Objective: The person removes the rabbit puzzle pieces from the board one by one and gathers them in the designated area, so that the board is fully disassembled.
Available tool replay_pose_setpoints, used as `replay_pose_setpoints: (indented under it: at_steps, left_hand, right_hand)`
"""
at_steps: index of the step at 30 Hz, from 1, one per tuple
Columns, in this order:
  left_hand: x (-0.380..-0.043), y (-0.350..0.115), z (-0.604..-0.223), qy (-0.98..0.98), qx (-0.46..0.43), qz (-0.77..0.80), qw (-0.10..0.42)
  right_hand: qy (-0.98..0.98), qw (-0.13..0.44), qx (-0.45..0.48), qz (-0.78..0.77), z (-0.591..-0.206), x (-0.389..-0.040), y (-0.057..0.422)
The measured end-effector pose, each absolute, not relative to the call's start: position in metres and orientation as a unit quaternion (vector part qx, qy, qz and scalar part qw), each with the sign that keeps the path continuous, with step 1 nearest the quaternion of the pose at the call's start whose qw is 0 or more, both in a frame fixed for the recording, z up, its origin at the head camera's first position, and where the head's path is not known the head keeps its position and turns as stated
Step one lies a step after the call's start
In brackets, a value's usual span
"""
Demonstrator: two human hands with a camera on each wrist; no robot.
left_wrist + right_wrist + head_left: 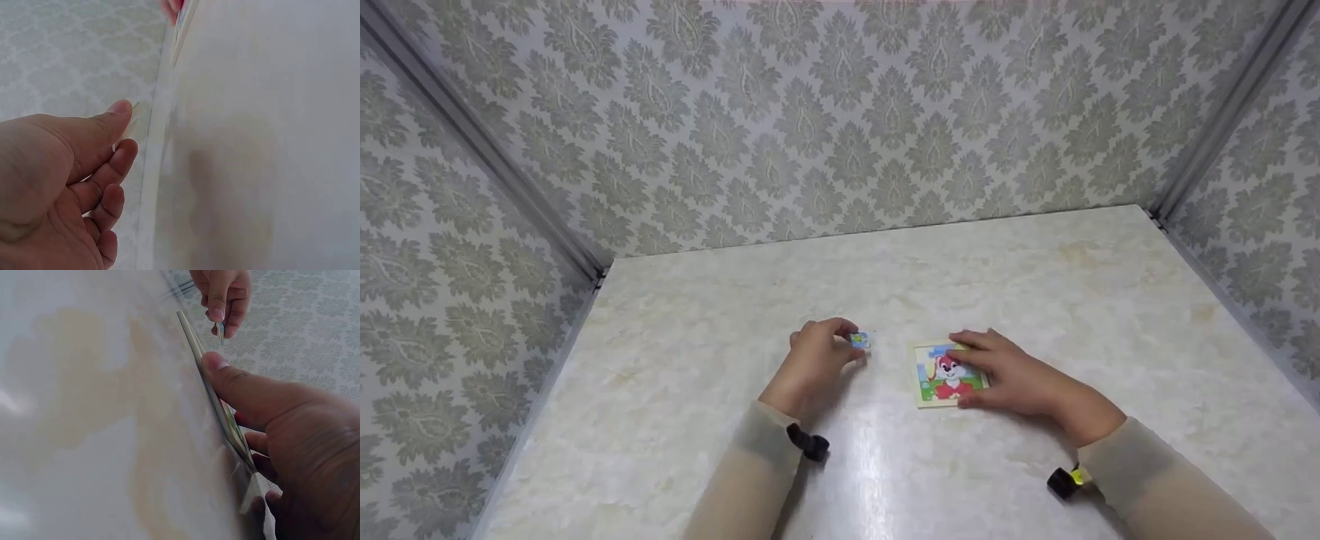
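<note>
My left hand [817,360] pinches a small jigsaw piece [861,340] with a blue, green and yellow print between thumb and fingertips, a little left of the puzzle. In the left wrist view the piece [133,121] shows edge-on, thin and pale. A square puzzle board [934,405] with a pale frame lies flat on the table, picturing a red and white cartoon animal on green. Its upper left corner shows a bare cream patch. Across the board's right side rests my right hand [1020,375], fingers spread over the picture and thumb at the lower edge, hiding that side.
The pale marbled table [697,300] runs back to a patterned wall [840,120], with similar panels on the left and right. Dark straps with small black devices [814,448] sit on both wrists over light sleeves [746,469].
</note>
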State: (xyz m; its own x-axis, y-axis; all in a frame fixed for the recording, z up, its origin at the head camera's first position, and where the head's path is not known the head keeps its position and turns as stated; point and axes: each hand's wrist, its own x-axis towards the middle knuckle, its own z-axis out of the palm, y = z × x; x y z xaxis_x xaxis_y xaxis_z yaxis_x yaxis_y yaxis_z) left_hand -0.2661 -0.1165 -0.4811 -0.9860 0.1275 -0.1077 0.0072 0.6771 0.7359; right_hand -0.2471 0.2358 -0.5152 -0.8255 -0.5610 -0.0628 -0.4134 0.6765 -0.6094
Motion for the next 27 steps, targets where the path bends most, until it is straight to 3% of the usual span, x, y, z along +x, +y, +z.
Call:
replay_pose_setpoints:
  at_steps: [12, 27]
  left_hand:
    - [-0.265, -0.189, -0.493, 0.905, -0.019, 0.422, 0.047]
    - [-0.268, -0.212, -0.503, 0.936, 0.004, 0.349, 0.033]
  right_hand:
    - [0.904, 0.114, -0.273, -0.308, -0.517, -0.247, 0.235]
    - [0.903, 0.110, -0.283, -0.304, -0.516, -0.251, 0.237]
